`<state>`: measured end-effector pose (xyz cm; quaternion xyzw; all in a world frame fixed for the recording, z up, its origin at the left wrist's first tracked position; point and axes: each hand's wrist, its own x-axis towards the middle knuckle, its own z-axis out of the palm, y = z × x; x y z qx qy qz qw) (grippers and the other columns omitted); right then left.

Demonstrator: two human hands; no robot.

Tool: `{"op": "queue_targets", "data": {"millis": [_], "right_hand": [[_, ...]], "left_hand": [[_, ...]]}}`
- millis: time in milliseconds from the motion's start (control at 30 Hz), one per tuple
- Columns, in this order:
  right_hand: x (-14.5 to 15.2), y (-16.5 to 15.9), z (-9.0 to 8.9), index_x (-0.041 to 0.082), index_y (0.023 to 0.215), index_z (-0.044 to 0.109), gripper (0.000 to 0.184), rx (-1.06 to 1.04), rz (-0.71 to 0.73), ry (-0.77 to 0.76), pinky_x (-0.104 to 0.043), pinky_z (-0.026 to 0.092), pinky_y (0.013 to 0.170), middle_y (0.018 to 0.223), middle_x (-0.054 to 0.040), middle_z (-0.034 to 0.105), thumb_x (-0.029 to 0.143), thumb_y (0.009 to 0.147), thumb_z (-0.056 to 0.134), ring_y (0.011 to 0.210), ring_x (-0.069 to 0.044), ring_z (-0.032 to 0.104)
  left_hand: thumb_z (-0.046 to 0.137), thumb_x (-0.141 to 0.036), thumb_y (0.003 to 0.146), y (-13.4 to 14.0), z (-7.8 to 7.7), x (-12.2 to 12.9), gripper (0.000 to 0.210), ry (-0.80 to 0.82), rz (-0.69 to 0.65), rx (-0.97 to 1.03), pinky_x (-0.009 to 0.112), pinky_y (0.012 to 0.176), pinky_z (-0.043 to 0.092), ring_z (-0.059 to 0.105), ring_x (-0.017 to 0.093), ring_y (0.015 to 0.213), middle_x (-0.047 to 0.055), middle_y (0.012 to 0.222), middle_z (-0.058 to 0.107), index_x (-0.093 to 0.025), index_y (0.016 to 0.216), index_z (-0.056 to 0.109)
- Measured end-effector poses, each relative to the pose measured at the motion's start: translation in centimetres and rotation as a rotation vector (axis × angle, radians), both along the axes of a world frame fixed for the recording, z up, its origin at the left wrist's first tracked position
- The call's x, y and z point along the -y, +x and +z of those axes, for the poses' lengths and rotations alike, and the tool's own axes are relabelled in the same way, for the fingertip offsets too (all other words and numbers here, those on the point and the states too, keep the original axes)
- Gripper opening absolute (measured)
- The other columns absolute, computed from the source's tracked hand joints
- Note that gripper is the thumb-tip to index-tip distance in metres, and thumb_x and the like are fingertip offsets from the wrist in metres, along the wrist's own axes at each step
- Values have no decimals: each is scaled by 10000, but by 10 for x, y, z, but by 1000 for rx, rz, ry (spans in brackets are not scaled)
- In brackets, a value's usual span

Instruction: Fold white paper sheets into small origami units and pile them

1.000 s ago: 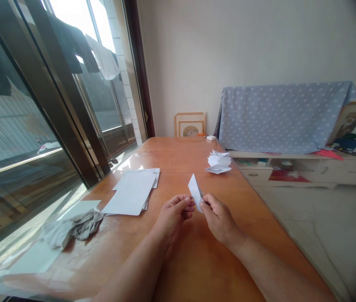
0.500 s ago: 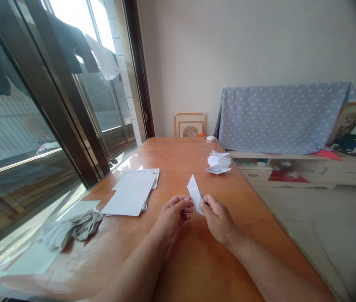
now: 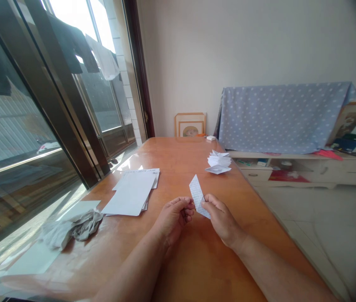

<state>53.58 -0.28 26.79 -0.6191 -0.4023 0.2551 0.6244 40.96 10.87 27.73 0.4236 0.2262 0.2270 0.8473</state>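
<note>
A narrow slanted piece of folded paper (image 3: pixel 198 195) with printed or written grid-like marks is held up over the table. My right hand (image 3: pixel 223 218) grips its lower right side between thumb and fingers. On the other side, my left hand (image 3: pixel 176 216) has its fingers curled, with thumb and forefinger pinched at the paper's left edge. Beyond the hands, to the right, lies a pile of folded white paper pieces (image 3: pixel 218 161). To the left is a stack of flat paper sheets (image 3: pixel 130 195), the rear one bearing handwriting.
Both hands are above a glossy wooden table (image 3: pixel 178 157). A crumpled grey cloth (image 3: pixel 85 224) lies at the left near a pale sheet (image 3: pixel 33 262). At the far edge sits a small white box (image 3: pixel 211 138). A low cabinet (image 3: pixel 325 170) stands to the right.
The folded paper has turned slightly and shifted a little right, showing more of its marked face. Both hands stay nearly in place.
</note>
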Motion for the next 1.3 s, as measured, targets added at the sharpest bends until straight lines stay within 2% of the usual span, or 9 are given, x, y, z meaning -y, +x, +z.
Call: {"op": "queue_targets", "data": {"millis": [267,467,633,800,967,1033,1167,1300], "right_hand": [[1,3,2,219,739,461,177,42,56,-22,-253,356,628,706,37,448,304,893,485,684,-144,408],[1,3,-1,208,786,551,150,229,49,-85,-257,361,637,752,27,515,257,899,467,715,-147,456],[4,-4,5,206,807,596,155,314,66,-62,-264,391,689,813,12,580,234,901,475,775,-158,510],[9,-3,12,202,773,565,174,190,90,-36,-258,367,619,718,28,509,295,910,511,685,-139,448],[7,0,13,211,811,512,180,-168,14,54,-255,357,572,662,42,496,356,918,514,608,-124,439],[6,1,13,211,847,525,159,-241,-3,44,-252,355,558,664,39,533,359,891,561,600,-125,455],[7,4,15,184,926,629,219,-201,51,-16,-253,386,585,745,4,633,392,859,626,658,-139,520],[8,4,17,168,897,694,299,-134,79,-76,-255,395,587,750,2,638,459,838,653,658,-138,511]], "left_hand": [[764,-310,791,2,-2,0,228,4,15,-8,233,594,445,580,109,669,52,816,639,-122,891,684],[802,-221,730,3,-5,-1,231,11,41,-12,199,555,389,521,79,623,11,758,584,-136,881,649],[805,-245,731,2,-7,-2,238,57,39,-47,191,514,326,453,73,575,-22,645,499,-153,773,590],[778,-264,769,0,-4,-3,221,90,-10,-15,195,533,320,454,80,613,-1,697,525,-152,779,587],[755,-283,803,-4,0,-2,218,116,-50,33,204,537,300,434,82,626,0,716,514,-152,769,584],[748,-281,810,-5,1,-1,219,128,-66,42,208,539,295,435,83,635,4,728,517,-152,761,578],[727,-280,828,-6,2,0,201,145,-100,28,214,540,286,424,83,629,9,736,526,-150,773,583],[713,-272,834,-6,2,1,182,174,-120,36,219,560,290,423,87,638,9,728,525,-150,783,588]]}}
